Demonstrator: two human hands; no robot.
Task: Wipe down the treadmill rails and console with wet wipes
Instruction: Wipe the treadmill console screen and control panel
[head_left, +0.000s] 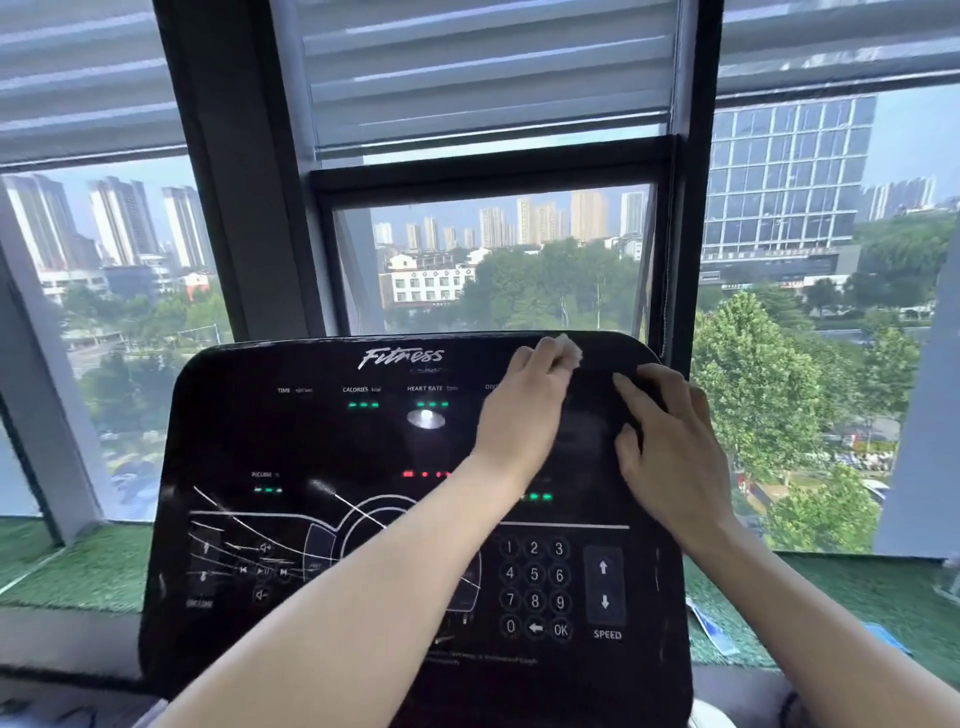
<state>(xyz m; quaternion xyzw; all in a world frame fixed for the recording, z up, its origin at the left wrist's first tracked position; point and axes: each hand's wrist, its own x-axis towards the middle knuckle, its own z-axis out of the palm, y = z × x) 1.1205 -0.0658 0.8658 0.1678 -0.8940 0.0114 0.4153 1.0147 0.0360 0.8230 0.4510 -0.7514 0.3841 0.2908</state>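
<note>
At the far right corner of the console (322, 519), seen from our head camera, our left hand (524, 410) holds a white wet wipe (569, 347) bunched under curled fingers, pressing it against the glossy black panel just below the top edge. Our right hand (670, 452) lies just beside it, to the right, fingers spread and nearly straight on the panel, gripping nothing; we judge it is only steadying the console. Both forearms reach up from the near edge, the left one crossing the panel on a diagonal and hiding part of the middle. The console is a broad slab, its long axis running left to right, tilted back toward the window (488, 260). From the wipe, almost all the unwiped-looking surface lies to the left and nearer to us: the lit readouts, the track diagram, the number keypad (535, 587) and the speed arrows (603, 584). The left hand has the wipe, so we judge the coming stroke should sweep leftward along the top. We cannot see the rails at all. Near right, on the green turf ledge (93, 566), lies what may be a blue and white packet (714, 631), too blurred to name
</note>
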